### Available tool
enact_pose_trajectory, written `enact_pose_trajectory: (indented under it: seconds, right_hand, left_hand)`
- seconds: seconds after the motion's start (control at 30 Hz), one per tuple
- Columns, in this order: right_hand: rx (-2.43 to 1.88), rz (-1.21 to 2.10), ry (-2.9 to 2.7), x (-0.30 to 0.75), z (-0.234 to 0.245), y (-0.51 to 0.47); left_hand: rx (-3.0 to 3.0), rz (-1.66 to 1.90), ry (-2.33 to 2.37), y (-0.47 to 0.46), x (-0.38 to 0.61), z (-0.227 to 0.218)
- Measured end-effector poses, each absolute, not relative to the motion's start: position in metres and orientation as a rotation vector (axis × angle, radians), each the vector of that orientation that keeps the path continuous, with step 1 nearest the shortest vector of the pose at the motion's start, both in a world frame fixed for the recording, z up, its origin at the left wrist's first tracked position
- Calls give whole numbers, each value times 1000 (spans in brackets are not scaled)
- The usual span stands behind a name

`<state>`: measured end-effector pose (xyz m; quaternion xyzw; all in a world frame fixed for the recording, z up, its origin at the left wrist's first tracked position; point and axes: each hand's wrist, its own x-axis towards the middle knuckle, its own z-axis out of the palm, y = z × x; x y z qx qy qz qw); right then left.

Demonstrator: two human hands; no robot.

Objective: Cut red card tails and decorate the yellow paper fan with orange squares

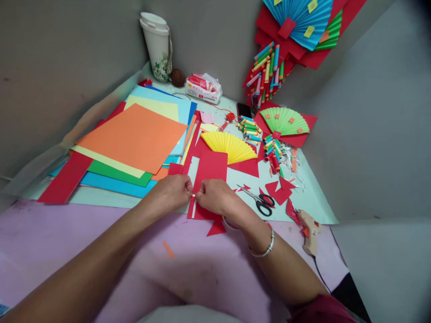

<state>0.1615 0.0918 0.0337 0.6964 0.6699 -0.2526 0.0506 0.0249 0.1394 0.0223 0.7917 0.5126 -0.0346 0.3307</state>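
Observation:
My left hand (177, 190) and my right hand (213, 195) are side by side with fingers pinched, almost touching, over a red card (212, 166). Between their fingertips shows a small piece of a white strip (193, 195); most of what they grip is hidden. A narrow white line runs along the card's left edge, just below my hands. Behind the card lies a pleated yellow paper fan (230, 146). Scissors (259, 202) with black handles rest to the right of my right hand.
Coloured paper sheets (134, 137) are stacked at left. A glue gun (310, 231) with a cord lies at right. Rolled paper tubes (249, 130), a green fan (284, 121), a tissue pack (204, 88) and a white cup (156, 47) stand farther back. Red scraps (281, 195) are scattered about.

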Motion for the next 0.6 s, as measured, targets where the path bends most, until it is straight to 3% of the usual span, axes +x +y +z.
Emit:
enact_pose_trajectory:
  seconds: [0.6]
  right_hand:
    - [2149, -810, 2066, 168, 30, 89]
  left_hand:
    - [2095, -46, 1346, 140, 24, 15]
